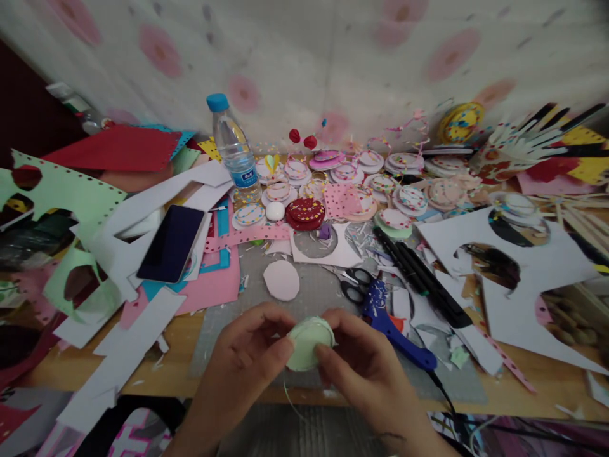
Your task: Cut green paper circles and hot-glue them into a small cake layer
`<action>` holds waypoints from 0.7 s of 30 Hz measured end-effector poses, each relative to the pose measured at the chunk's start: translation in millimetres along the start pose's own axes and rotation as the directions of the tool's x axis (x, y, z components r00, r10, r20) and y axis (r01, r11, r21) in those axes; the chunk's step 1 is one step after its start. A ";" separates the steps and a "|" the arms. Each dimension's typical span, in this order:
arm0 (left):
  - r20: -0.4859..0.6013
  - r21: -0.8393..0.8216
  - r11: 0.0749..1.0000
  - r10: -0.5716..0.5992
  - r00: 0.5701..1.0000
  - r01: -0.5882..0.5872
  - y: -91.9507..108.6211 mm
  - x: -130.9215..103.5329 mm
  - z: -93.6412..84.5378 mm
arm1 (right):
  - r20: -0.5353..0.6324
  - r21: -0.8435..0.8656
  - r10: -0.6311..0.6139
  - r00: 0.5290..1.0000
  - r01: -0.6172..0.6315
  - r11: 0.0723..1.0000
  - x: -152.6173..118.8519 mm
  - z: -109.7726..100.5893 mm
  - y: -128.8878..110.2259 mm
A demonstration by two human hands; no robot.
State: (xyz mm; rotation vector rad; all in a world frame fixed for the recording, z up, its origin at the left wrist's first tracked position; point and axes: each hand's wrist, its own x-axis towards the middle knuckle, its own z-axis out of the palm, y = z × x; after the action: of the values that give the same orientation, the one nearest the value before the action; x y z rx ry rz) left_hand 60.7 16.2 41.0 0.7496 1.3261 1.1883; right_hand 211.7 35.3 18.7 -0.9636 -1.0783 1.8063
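A small pale green disc [304,350] with a raised rim is held between both hands near the table's front edge. My left hand [252,355] pinches its left side, thumb on the face and fingers behind. On the right side, my right hand [359,355] grips the rim with thumb and fingers. A thin pale strand hangs below the disc. Just beyond the hands lies a white paper oval [281,280] on the grey cutting mat [223,330]. Black-handled scissors [356,284] and a blue glue gun [397,336] rest to the right.
A water bottle [236,152] stands at the back left, near a phone [172,244]. Several decorated paper discs fill the back. Black markers [428,279] and cut white paper [537,311] lie right, with a cup of pens [499,155] behind. Coloured scraps cover the left.
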 end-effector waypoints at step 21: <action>-0.165 0.113 0.992 0.080 0.983 -0.062 5.1 -6.5 7.3 | 0.026 -0.011 0.111 0.993 -0.111 0.994 -0.3 -0.7 -3.0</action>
State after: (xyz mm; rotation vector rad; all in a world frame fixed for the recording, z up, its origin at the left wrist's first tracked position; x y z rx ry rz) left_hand 67.6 13.1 48.9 0.7921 1.5245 1.2681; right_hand 213.2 36.1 21.3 -1.0250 -1.0687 1.9105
